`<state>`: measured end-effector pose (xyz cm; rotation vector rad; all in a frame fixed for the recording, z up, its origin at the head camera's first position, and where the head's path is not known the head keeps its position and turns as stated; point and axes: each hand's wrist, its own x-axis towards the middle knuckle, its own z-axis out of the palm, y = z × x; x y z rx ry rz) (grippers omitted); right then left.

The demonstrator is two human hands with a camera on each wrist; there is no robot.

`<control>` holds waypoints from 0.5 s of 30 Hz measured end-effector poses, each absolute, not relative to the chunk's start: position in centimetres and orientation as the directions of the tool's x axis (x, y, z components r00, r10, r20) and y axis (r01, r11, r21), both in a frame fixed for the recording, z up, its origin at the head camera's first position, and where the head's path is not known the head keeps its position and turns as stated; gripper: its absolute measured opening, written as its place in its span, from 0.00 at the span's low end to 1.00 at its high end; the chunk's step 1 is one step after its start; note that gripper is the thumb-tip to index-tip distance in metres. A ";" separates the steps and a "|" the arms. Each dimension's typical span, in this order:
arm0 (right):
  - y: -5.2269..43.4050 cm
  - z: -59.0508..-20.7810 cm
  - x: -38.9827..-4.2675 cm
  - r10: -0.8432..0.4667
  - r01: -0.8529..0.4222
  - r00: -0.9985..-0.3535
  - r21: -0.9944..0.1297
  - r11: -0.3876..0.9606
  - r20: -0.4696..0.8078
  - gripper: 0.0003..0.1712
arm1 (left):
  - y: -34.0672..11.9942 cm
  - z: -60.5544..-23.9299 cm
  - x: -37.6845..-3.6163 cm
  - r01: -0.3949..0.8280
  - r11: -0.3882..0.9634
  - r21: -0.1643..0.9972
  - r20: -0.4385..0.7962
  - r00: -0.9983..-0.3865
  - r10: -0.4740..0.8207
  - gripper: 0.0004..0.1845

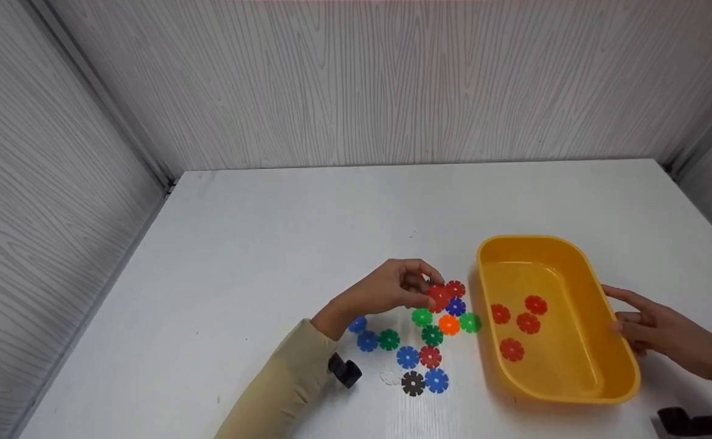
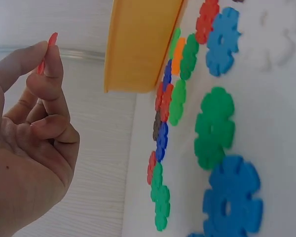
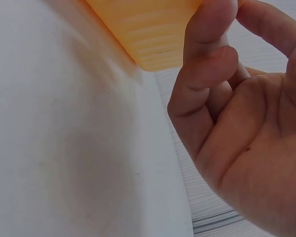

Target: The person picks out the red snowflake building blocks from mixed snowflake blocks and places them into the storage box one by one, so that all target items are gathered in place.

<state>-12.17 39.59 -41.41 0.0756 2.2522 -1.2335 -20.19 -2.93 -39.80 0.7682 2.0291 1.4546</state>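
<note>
Between thumb and forefinger, my left hand [image 1: 386, 286] pinches a red snowflake disc [image 1: 439, 297]; in the left wrist view the disc [image 2: 52, 44] appears edge-on, raised above the table. Below that hand lie loose notched discs in blue, green, orange, red, black and clear, among them an orange disc [image 1: 449, 325] and a black disc [image 1: 413, 383]. On the right stands a yellow tray [image 1: 612, 366] with several red discs [image 1: 528, 323] inside. My right hand [image 1: 667, 335] grips the tray's right side at the rim, fingers curled; the exact contact is partly hidden in the right wrist view.
The white table [image 1: 282, 225] reaches back to a wood-grain panel [image 1: 392, 85], with another panel on the left. Dark wrist straps [image 1: 345, 370] sit on both forearms. A clear disc [image 1: 390, 377] barely shows against the white surface.
</note>
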 end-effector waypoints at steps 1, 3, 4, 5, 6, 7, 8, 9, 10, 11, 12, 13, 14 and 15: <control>39.6 -41.5 -12.2 -0.220 0.296 -0.842 -0.763 0.574 -0.493 0.47 | -2.5 -39.5 -20.1 0.148 0.256 0.955 -0.084 -0.693 0.716 0.18; 39.7 -41.4 -12.2 -0.222 0.293 -0.843 -0.765 0.574 -0.490 0.47 | -1.6 -38.9 -19.9 0.157 0.256 0.954 -0.087 -0.673 0.735 0.18; 39.8 -41.4 -12.2 -0.231 0.284 -0.845 -0.771 0.570 -0.482 0.46 | -1.1 -38.5 -19.8 0.165 0.255 0.953 -0.085 -0.662 0.745 0.18; 39.9 -41.5 -12.2 -0.235 0.280 -0.846 -0.775 0.566 -0.478 0.46 | -0.6 -38.1 -19.6 0.175 0.256 0.951 -0.083 -0.653 0.753 0.18; 40.0 -41.5 -12.2 -0.244 0.271 -0.848 -0.781 0.562 -0.470 0.45 | -0.1 -37.6 -19.5 0.184 0.256 0.949 -0.081 -0.644 0.760 0.17; 40.0 -41.5 -12.2 -0.248 0.267 -0.849 -0.784 0.560 -0.467 0.45 | 0.5 -37.1 -19.3 0.189 0.254 0.949 -0.079 -0.636 0.768 0.17; 40.1 -41.5 -12.2 -0.251 0.265 -0.849 -0.787 0.558 -0.464 0.44 | 1.0 -36.7 -19.1 0.190 0.248 0.950 -0.077 -0.627 0.775 0.16; 40.1 -41.5 -12.2 -0.257 0.260 -0.850 -0.792 0.553 -0.459 0.44 | 1.6 -36.2 -19.0 0.189 0.237 0.953 -0.073 -0.616 0.784 0.16; 40.1 -41.6 -12.2 -0.262 0.255 -0.851 -0.794 0.551 -0.455 0.44 | 2.2 -35.8 -18.8 0.191 0.229 0.954 -0.068 -0.607 0.792 0.16; 40.1 -41.6 -12.2 -0.257 0.260 -0.850 -0.791 0.554 -0.459 0.44 | 2.7 -35.5 -18.6 0.192 0.226 0.955 -0.068 -0.601 0.797 0.15; 40.0 -41.7 -12.2 -0.250 0.267 -0.849 -0.786 0.558 -0.466 0.45 | 3.3 -35.2 -18.5 0.192 0.222 0.956 -0.067 -0.592 0.803 0.16; 40.0 -41.7 -12.2 -0.243 0.274 -0.848 -0.782 0.560 -0.471 0.45 | 3.8 -35.0 -18.3 0.190 0.218 0.957 -0.068 -0.584 0.809 0.16; 40.0 -41.7 -12.2 -0.242 0.274 -0.848 -0.781 0.561 -0.472 0.46 | 4.3 -34.9 -18.2 0.189 0.212 0.959 -0.067 -0.575 0.816 0.16; 39.9 -41.7 -12.2 -0.240 0.277 -0.847 -0.780 0.561 -0.474 0.46 | 4.7 -34.8 -18.0 0.192 0.207 0.959 -0.065 -0.565 0.823 0.17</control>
